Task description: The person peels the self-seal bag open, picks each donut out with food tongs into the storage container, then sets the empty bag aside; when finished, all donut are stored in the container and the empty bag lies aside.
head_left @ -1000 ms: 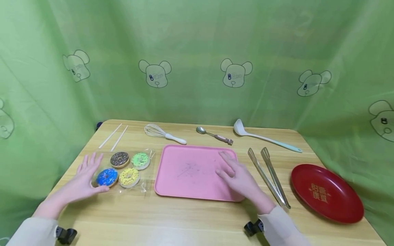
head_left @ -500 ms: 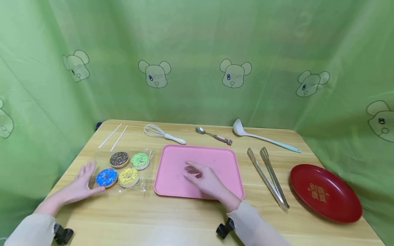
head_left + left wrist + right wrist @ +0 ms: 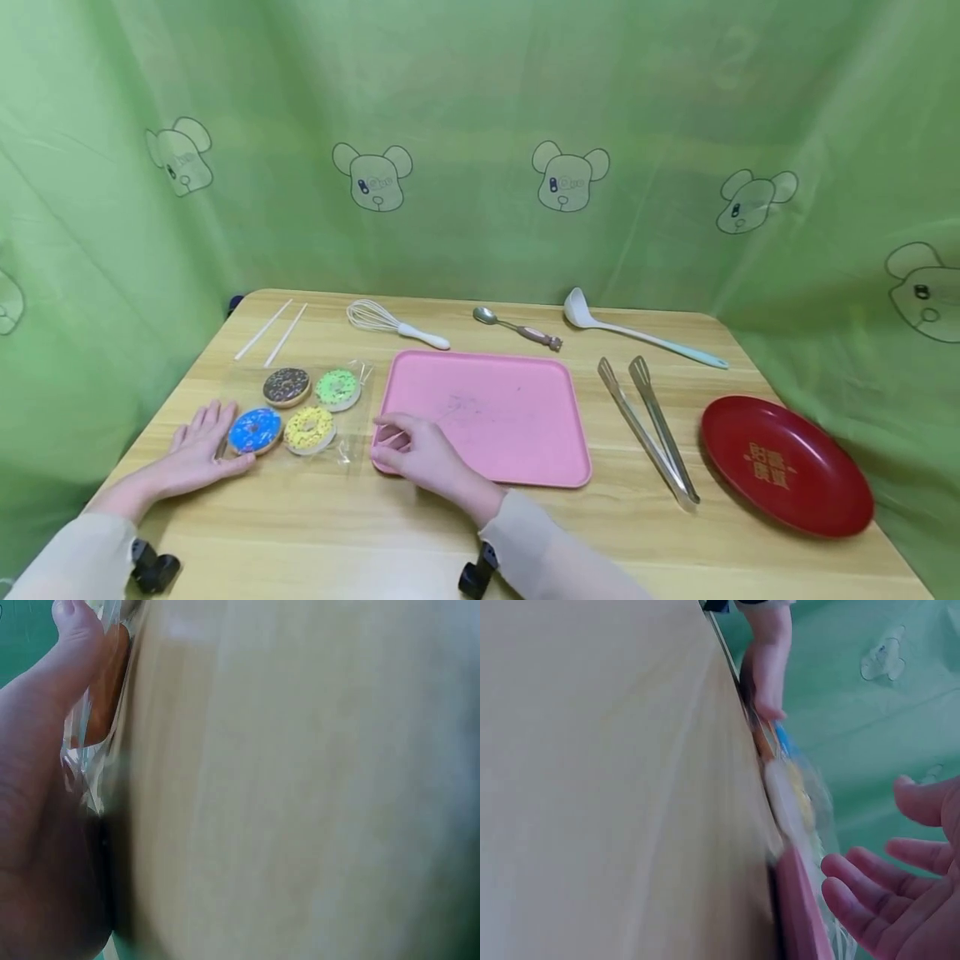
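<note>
Several toy donuts lie in a clear plastic bag [image 3: 351, 417] on the left of the table: a chocolate donut [image 3: 287, 387], a green donut [image 3: 337, 388], a blue donut [image 3: 255, 431] and a yellow donut [image 3: 309, 430]. My left hand [image 3: 197, 454] rests on the bag's left edge beside the blue one, fingers extended. In the left wrist view, crinkled plastic and a donut's brown side [image 3: 111, 690] show beside the thumb. Above the left edge of the pink tray [image 3: 495, 425] hovers my right hand [image 3: 427, 454], its fingers loosely bent and holding nothing.
Along the back lie white chopsticks [image 3: 264, 329], a whisk [image 3: 397, 323], a spoon [image 3: 517, 328] and a ladle [image 3: 645, 335]. Metal tongs [image 3: 652, 429] and a red oval plate [image 3: 810, 492] occupy the right side. A green curtain [image 3: 480, 242] surrounds the table.
My right hand has swept left across the tray to its left edge. My left hand has lowered slightly onto the bag. The tabletop objects stay in place.
</note>
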The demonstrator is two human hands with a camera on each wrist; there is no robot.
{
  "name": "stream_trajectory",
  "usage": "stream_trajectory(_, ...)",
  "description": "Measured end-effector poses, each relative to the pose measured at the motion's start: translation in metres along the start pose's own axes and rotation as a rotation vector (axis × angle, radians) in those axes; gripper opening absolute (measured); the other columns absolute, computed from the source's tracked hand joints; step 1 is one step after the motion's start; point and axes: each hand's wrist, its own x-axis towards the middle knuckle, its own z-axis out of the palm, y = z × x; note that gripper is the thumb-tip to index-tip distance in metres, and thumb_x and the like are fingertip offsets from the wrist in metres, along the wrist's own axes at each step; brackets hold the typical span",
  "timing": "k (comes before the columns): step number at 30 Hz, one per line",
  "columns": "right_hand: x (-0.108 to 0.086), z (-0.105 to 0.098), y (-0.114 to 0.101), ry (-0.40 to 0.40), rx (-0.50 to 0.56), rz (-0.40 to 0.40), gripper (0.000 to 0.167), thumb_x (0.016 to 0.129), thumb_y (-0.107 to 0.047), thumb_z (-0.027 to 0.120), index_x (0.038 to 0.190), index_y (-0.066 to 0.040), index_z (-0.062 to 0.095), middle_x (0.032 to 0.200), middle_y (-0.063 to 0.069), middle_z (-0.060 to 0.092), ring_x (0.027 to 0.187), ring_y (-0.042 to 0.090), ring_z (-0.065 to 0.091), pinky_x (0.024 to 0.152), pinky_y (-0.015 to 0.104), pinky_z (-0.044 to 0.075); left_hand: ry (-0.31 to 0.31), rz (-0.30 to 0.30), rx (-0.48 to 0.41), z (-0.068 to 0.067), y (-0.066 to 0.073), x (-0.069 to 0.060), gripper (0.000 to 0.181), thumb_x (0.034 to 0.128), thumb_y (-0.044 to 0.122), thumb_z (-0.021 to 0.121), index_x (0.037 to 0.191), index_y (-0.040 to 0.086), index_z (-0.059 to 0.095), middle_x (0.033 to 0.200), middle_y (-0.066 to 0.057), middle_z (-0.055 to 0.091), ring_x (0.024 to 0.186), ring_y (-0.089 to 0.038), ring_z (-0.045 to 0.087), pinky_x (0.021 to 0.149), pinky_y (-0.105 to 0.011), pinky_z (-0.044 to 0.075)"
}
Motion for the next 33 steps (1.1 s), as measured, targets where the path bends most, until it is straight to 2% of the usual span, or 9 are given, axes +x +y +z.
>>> stream_trajectory(4,0.007,0.019,-0.003,0.014,0.098,0.056,0.042,0.077,-0.010,0.075,0.115,0.000,0.060,0.101,0.011,0.064,0.079,0.012,0.059,0.066,0.019,0.050,-0.004,-0.015,0.014,0.002,0.001,-0.001,0.099,0.0856,0.049,0.058,0.143,-0.008,0.002,0.143,-0.039,-0.007,0.129,-0.056,-0.008,0.096,-0.070,-0.009)
stream_trajectory(6,0.010,0.027,-0.006,0.038,0.114,0.090,0.043,0.074,-0.010,0.077,0.113,-0.002,0.061,0.101,0.009,0.063,0.078,0.012,0.058,0.064,0.019,0.050,-0.002,-0.017,0.028,0.003,0.001,0.000,0.098,0.0862,0.049,0.057,0.144,-0.007,0.002,0.143,-0.039,-0.007,0.129,-0.056,-0.007,0.096,-0.071,-0.008)
stream_trajectory(9,0.013,0.038,-0.009,0.068,0.074,0.108,0.045,0.071,-0.011,0.080,0.112,-0.005,0.062,0.102,0.006,0.060,0.079,0.013,0.057,0.064,0.019,0.049,0.003,-0.020,0.044,0.005,0.001,0.000,0.096,0.0869,0.051,0.055,0.144,-0.006,0.003,0.144,-0.038,-0.006,0.129,-0.057,-0.006,0.095,-0.071,-0.008)
stream_trajectory(15,0.012,0.053,-0.015,0.127,-0.082,0.072,0.044,0.069,-0.008,0.080,0.109,-0.009,0.062,0.091,-0.001,0.049,0.072,0.006,0.049,0.062,0.017,0.044,0.003,-0.032,0.026,0.008,-0.004,0.001,0.097,0.0872,0.054,0.053,0.145,-0.003,0.000,0.145,-0.036,-0.009,0.130,-0.054,-0.011,0.094,-0.070,-0.012)
stream_trajectory(18,0.012,0.058,-0.017,0.173,-0.114,0.057,0.041,0.068,-0.005,0.080,0.104,-0.008,0.062,0.088,-0.002,0.047,0.069,0.005,0.047,0.061,0.016,0.043,-0.006,-0.040,0.029,0.007,-0.007,0.002,0.099,0.0871,0.057,0.051,0.146,-0.001,-0.004,0.145,-0.034,-0.012,0.130,-0.052,-0.014,0.094,-0.069,-0.014)
stream_trajectory(24,0.012,0.061,-0.015,0.231,-0.076,0.052,0.021,0.073,0.000,0.074,0.088,-0.008,0.061,0.088,-0.003,0.048,0.069,0.006,0.053,0.061,0.015,0.046,-0.016,-0.042,0.023,0.006,-0.006,0.002,0.101,0.0860,0.061,0.049,0.146,0.000,-0.006,0.145,-0.034,-0.013,0.130,-0.052,-0.015,0.094,-0.069,-0.015)
stream_trajectory(27,0.012,0.060,-0.014,0.250,-0.085,0.034,0.014,0.076,-0.001,0.071,0.080,-0.008,0.060,0.083,-0.003,0.047,0.066,0.002,0.050,0.060,0.014,0.046,-0.017,-0.045,0.031,0.007,-0.006,0.002,0.101,0.0860,0.061,0.049,0.146,0.000,-0.006,0.145,-0.033,-0.013,0.130,-0.052,-0.015,0.094,-0.070,-0.015)
stream_trajectory(31,0.013,0.059,-0.013,0.268,-0.104,0.025,0.013,0.078,-0.003,0.069,0.074,-0.009,0.058,0.080,-0.003,0.048,0.064,0.001,0.047,0.059,0.015,0.044,-0.018,-0.050,0.047,0.007,-0.008,0.003,0.101,0.0863,0.061,0.048,0.145,0.000,-0.006,0.145,-0.033,-0.013,0.130,-0.053,-0.014,0.093,-0.070,-0.016)
stream_trajectory(33,0.013,0.057,-0.012,0.269,-0.081,0.046,0.014,0.079,-0.003,0.068,0.073,-0.009,0.058,0.079,-0.003,0.050,0.064,0.002,0.048,0.058,0.016,0.044,-0.016,-0.054,0.046,0.008,-0.007,0.002,0.101,0.0860,0.061,0.049,0.146,0.000,-0.005,0.146,-0.033,-0.013,0.130,-0.052,-0.014,0.094,-0.069,-0.016)
